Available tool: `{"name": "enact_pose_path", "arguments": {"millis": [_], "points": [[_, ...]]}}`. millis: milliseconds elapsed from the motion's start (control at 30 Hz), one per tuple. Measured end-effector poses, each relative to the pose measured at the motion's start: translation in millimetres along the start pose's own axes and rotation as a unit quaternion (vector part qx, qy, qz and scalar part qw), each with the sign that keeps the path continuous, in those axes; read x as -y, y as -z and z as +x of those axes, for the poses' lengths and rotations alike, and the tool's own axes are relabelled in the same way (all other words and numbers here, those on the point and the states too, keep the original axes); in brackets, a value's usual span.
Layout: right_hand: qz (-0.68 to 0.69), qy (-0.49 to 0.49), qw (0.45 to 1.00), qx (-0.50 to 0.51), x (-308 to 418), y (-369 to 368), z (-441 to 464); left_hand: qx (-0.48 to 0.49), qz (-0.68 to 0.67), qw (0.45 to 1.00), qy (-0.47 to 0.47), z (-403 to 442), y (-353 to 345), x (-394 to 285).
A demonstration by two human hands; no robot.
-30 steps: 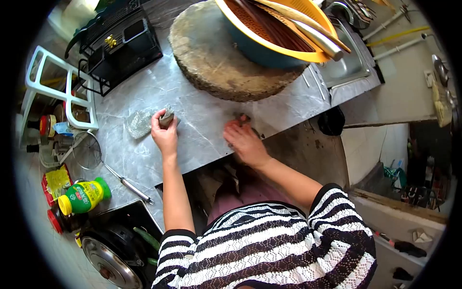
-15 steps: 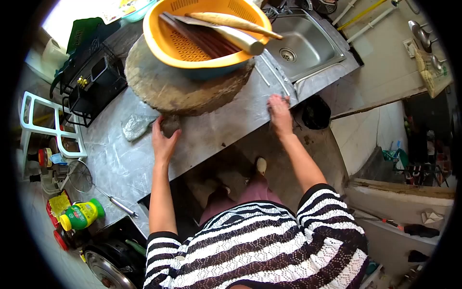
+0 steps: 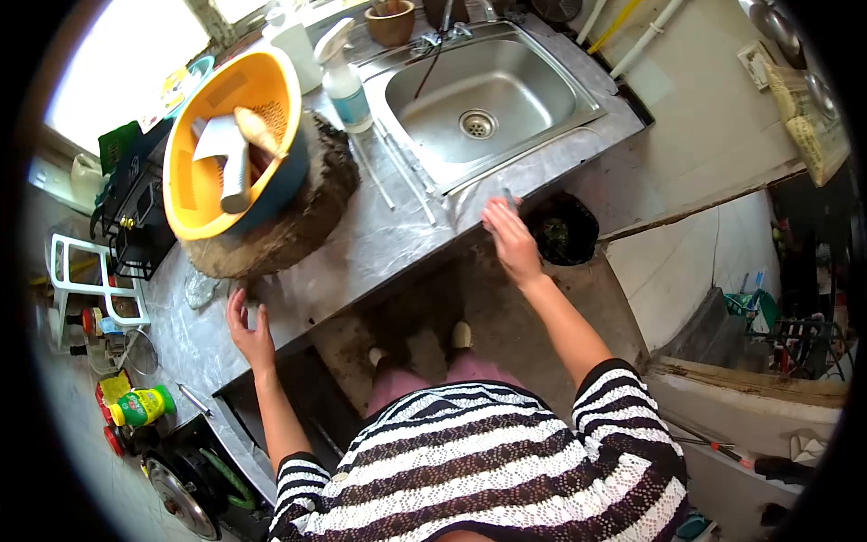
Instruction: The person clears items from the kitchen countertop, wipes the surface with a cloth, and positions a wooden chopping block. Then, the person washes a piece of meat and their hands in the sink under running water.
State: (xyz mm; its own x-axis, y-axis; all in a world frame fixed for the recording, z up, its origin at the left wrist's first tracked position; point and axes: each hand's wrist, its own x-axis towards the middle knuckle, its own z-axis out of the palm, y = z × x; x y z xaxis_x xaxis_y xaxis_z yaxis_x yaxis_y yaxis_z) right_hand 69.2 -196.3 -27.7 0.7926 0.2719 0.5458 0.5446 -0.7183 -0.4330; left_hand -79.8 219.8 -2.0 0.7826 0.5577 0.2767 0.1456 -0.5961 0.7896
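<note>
My left hand (image 3: 251, 336) is over the counter near its front edge, thumb and fingers apart, holding nothing. Just beyond it lies a crumpled clear plastic bag (image 3: 200, 289), beside a thick round wooden chopping block (image 3: 316, 212). On the block a yellow colander (image 3: 181, 190) sits tilted in a blue basin (image 3: 287, 185). A cleaver (image 3: 223, 140) and a wooden rolling pin (image 3: 256, 131) lie in the colander. My right hand (image 3: 512, 239) is at the counter edge by a black bin (image 3: 564, 230), fingers together, a small greyish piece at their tips that I cannot make out.
A steel sink (image 3: 433, 108) is set into the grey counter (image 3: 370, 253) at the back. A spray bottle (image 3: 346, 90) and two thin white sticks (image 3: 406, 176) are beside it. At left stand a white plastic rack (image 3: 99, 280), a green-yellow bottle (image 3: 143, 406) and a lidded pan (image 3: 181, 492).
The view has shifted right, showing more of the sink. My left hand has come away from the block and plastic bag. My right hand remains at the counter edge near the bin.
</note>
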Motion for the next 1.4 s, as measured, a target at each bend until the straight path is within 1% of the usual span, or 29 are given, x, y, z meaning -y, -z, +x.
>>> {"name": "enact_pose_path", "arguments": {"millis": [33,67,100,133,200,233,267,300,333,367,400,467,500,533,633,700,733,800,867,933,1000,1067,1100,1133,1200,1233,1267,1333,1400], "points": [[0.017,0.018,1.000,-0.009,-3,-11,12,0.016,-0.032,0.999,-0.009,-2,-9,-7],[0.028,0.036,0.999,0.004,-3,-21,23,0.032,-0.065,0.997,-0.020,-1,-19,-15],[0.074,0.042,0.995,0.046,-9,-34,31,0.036,-0.070,0.997,-0.026,-1,-29,-23],[0.011,0.094,0.994,0.062,-13,-49,35,0.060,-0.084,0.994,-0.031,0,-40,-31],[-0.026,0.106,0.993,0.045,-20,-52,30,0.112,-0.109,0.987,-0.041,4,-61,-48],[-0.019,0.081,0.996,0.027,-32,-51,30,0.119,-0.083,0.988,-0.050,6,-69,-60],[-0.012,0.056,0.998,0.010,-47,-49,28,0.126,-0.087,0.987,-0.056,12,-76,-61],[-0.057,0.022,0.998,-0.026,-66,-41,26,0.145,-0.105,0.983,-0.048,15,-86,-61],[-0.085,-0.033,0.995,-0.037,-82,-26,26,0.160,-0.125,0.978,-0.037,16,-98,-66],[-0.107,-0.060,0.991,-0.052,-101,-14,29,0.178,-0.142,0.973,-0.034,17,-104,-74],[-0.128,-0.107,0.985,-0.033,-118,-6,28,0.180,-0.142,0.973,-0.033,19,-111,-80],[-0.107,-0.168,0.980,-0.013,-126,5,41,0.231,-0.126,0.961,-0.081,28,-126,-96],[-0.101,-0.134,0.986,0.019,-126,3,45,0.236,-0.136,0.958,-0.084,32,-135,-104],[-0.104,-0.038,0.993,0.034,-123,3,47,0.236,-0.139,0.958,-0.088,37,-144,-114],[-0.099,-0.043,0.993,0.051,-136,1,49,0.245,-0.144,0.954,-0.097,46,-165,-137],[-0.140,-0.069,0.988,0.000,-170,8,46,0.248,-0.132,0.955,-0.098,53,-177,-146],[-0.153,-0.085,0.985,-0.009,-190,15,46,0.247,-0.121,0.956,-0.097,55,-185,-150],[-0.150,-0.183,0.971,-0.032,-227,37,52,0.237,-0.118,0.959,-0.104,59,-199,-157],[-0.096,-0.257,0.959,-0.073,-256,61,57,0.229,-0.103,0.962,-0.104,62,-209,-170],[-0.076,-0.206,0.967,-0.130,-284,64,75,0.216,-0.111,0.966,-0.087,63,-229,-179],[-0.108,-0.156,0.981,-0.035,-301,61,90,0.222,-0.114,0.966,-0.066,63,-252,-195],[-0.170,-0.125,0.977,0.032,-319,63,98,0.227,-0.109,0.965,-0.067,63,-276,-209],[-0.172,-0.148,0.971,0.072,-326,73,110,0.228,-0.110,0.966,-0.060,63,-285,-220],[-0.177,-0.172,0.962,0.116,-333,86,117,0.209,-0.106,0.971,-0.046,62,-293,-227],[-0.202,-0.197,0.951,0.123,-366,100,119,0.205,-0.113,0.972,-0.030,58,-306,-233],[-0.207,-0.187,0.955,0.100,-386,103,115,0.202,-0.121,0.972,-0.015,55,-311,-234],[-0.212,-0.179,0.958,0.076,-402,105,108,0.204,-0.100,0.974,-0.018,53,-313,-235],[-0.181,-0.246,0.952,0.036,-410,107,103,0.170,-0.097,0.980,-0.038,46,-318,-233],[-0.181,-0.236,0.954,0.018,-416,107,91,0.155,-0.076,0.984,-0.031,42,-313,-235]]}}
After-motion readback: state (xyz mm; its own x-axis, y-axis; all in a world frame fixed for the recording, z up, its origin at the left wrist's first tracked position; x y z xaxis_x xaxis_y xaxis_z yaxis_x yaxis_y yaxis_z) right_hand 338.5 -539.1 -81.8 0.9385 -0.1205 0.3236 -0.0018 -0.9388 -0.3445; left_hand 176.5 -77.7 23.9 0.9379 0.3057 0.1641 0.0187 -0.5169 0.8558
